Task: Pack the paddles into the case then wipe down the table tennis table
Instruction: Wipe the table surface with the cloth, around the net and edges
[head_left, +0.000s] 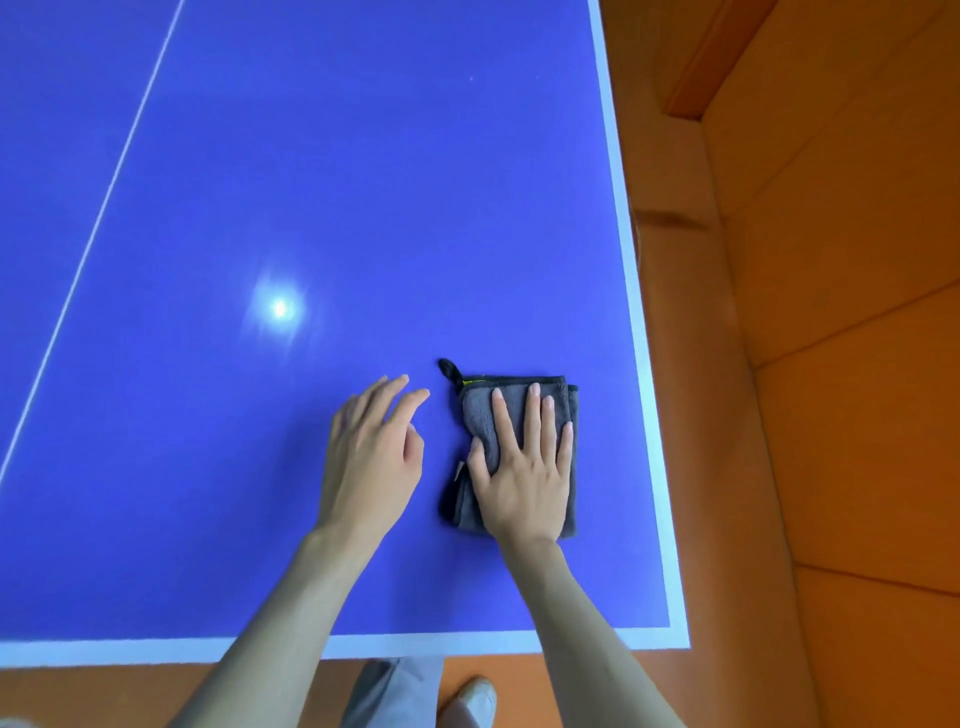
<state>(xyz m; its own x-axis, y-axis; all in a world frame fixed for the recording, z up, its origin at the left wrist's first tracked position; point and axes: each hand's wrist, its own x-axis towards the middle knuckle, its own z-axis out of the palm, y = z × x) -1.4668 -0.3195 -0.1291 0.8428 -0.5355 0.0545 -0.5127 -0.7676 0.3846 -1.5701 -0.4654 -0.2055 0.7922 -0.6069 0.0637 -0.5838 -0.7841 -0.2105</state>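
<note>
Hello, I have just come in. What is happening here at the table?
A person is wiping a blue table tennis table. The right hand lies flat, fingers straight, on a folded grey cloth near the table's right edge and near corner. The left hand is beside the cloth with relaxed fingers and holds nothing. No paddles or case are in view, so the packing step cannot be judged from here.

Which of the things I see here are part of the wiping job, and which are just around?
Part of the job:
grey cloth
blue table
right hand, flat on the cloth
left hand, holding nothing

Just around:
orange floor
shoe
</note>
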